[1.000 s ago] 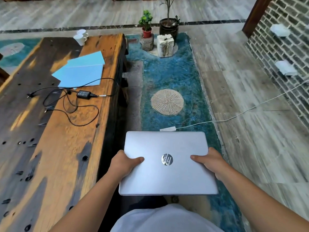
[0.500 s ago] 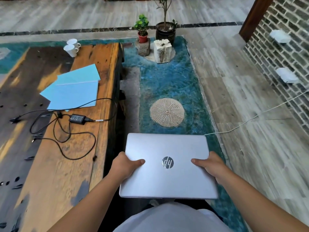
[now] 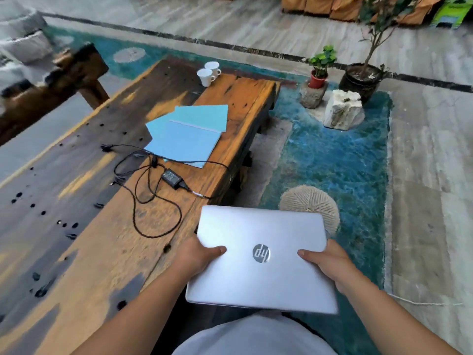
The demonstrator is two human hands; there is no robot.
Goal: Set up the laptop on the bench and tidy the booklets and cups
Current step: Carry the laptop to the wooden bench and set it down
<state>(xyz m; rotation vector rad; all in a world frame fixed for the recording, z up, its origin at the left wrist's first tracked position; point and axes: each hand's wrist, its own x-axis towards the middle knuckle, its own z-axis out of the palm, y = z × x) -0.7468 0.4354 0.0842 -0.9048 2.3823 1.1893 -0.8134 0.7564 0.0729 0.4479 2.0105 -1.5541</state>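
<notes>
Underfoot runs a teal rug [image 3: 340, 160] beside the long wooden bench [image 3: 107, 226], and you're holding the closed silver laptop [image 3: 261, 257] in the air just off the bench's near edge — lid up, logo facing you. Your left hand [image 3: 197, 257] grips its left edge, thumb curled over the lid; your right hand [image 3: 327, 262] grips the right edge the same way. Out on the bench, just beyond the laptop, lies a black charger [image 3: 172, 178] with its cable looping loosely. Past that sit the blue booklets [image 3: 189, 134], overlapping in a fanned pile. Two white cups [image 3: 208, 73] stand side by side at the bench's far end, well apart from the booklets — potted plants [image 3: 320, 67] on the floor beyond.
</notes>
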